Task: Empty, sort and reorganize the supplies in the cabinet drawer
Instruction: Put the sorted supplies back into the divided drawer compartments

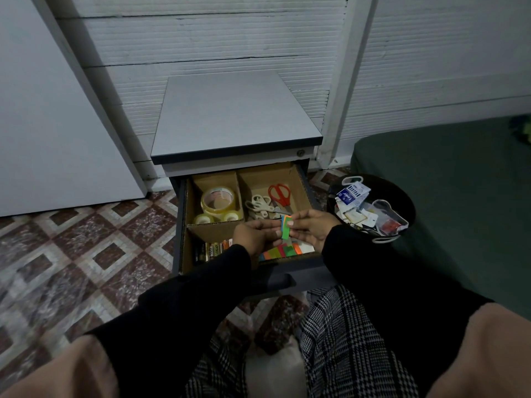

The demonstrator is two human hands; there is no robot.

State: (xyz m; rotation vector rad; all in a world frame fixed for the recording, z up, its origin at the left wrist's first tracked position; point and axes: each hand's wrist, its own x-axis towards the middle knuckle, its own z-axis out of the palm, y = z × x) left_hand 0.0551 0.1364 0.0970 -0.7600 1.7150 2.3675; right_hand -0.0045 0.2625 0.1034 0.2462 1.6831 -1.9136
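Both my left hand (pixel 253 235) and right hand (pixel 311 228) pinch sticky tabs (pixel 286 226) over the drawer's (pixel 184 225) 5 o'clock compartment

Rear wall of white, horizontally ribbed panels (pixel 218 53) with dark cracks along several seams, crossed by two white painted posts, one leaning at left (pixel 94 90) and one at right (pixel 344 90). A smooth white flat panel (pixel 51 116) stands at far left. Floor of patterned tiles in maroon, grey and cream diamonds (pixel 86 248). A dark green cushioned surface (pixel 454 202) fills the right side. Lighting is dim and even.
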